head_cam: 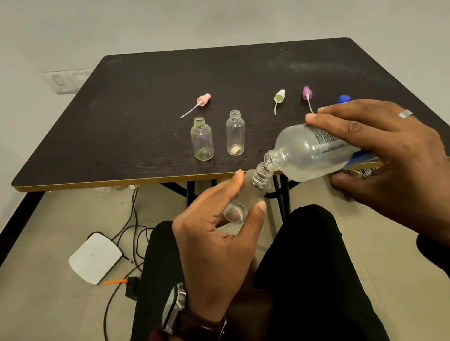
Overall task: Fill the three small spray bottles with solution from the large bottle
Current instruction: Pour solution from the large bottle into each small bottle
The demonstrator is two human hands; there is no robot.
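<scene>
- Spillage is the main risk: the large bottle (312, 150), gripped round its body by the right hand (387, 154), is tipped with its mouth touching the neck of the small spray bottle (249, 192), both held in the air off the tabletop (151, 94) edge, above the lap.
- Narrow necks leave little margin; a slight wobble would likely send solution onto the trousers or floor.
- Left hand (221, 239) pinches the small bottle between fingers and thumb, tilted toward 1 o'clock; a light grip there could let it slip or turn.
- Two open small bottles (202, 139) (235, 133) stand at 11 o'clock from the hands, near the tabletop's edge, and look empty; a careless sleeve could knock them over.
</scene>
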